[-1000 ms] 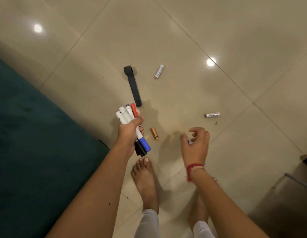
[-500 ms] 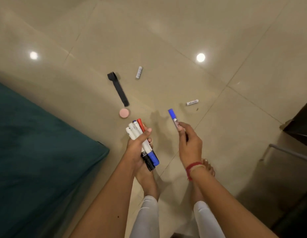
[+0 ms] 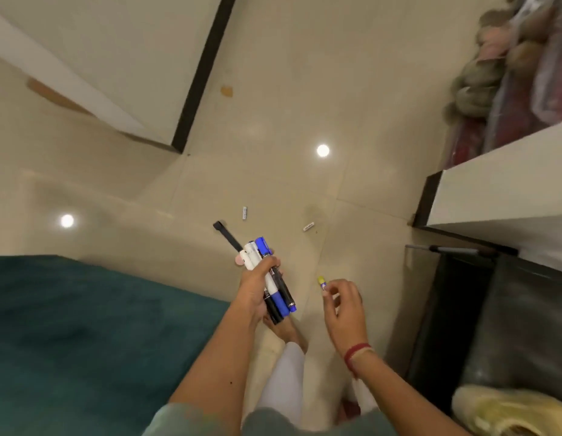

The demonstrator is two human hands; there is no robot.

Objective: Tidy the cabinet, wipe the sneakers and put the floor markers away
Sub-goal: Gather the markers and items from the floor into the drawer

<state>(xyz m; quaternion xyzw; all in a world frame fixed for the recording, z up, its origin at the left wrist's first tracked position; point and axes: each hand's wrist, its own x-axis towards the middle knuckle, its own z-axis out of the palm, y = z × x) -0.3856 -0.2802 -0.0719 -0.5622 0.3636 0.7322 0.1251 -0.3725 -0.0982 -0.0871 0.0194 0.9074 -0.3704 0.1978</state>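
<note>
My left hand (image 3: 257, 291) grips a bundle of markers (image 3: 268, 275), white, blue and black, held upright over the floor. My right hand (image 3: 344, 306) pinches a small yellow-tipped object (image 3: 321, 282) between thumb and fingertips, a short way right of the bundle. Two small white pieces (image 3: 244, 213) (image 3: 308, 227) lie on the tiled floor further out. A black strap (image 3: 227, 236) and a pink disc (image 3: 239, 260) lie on the floor just behind the bundle, partly hidden by it.
A teal carpet (image 3: 84, 325) covers the lower left. A white cabinet shelf (image 3: 500, 196) with bagged items stands at the right, a dark piece of furniture (image 3: 509, 309) below it. A pale yellow sneaker (image 3: 506, 410) sits at the bottom right. A wall corner (image 3: 191, 89) rises at the back.
I have stood up and the view has swung up and right. The blue marker went from my right hand into the left-hand bundle. My right hand now pinches a small yellow-tipped object.
</note>
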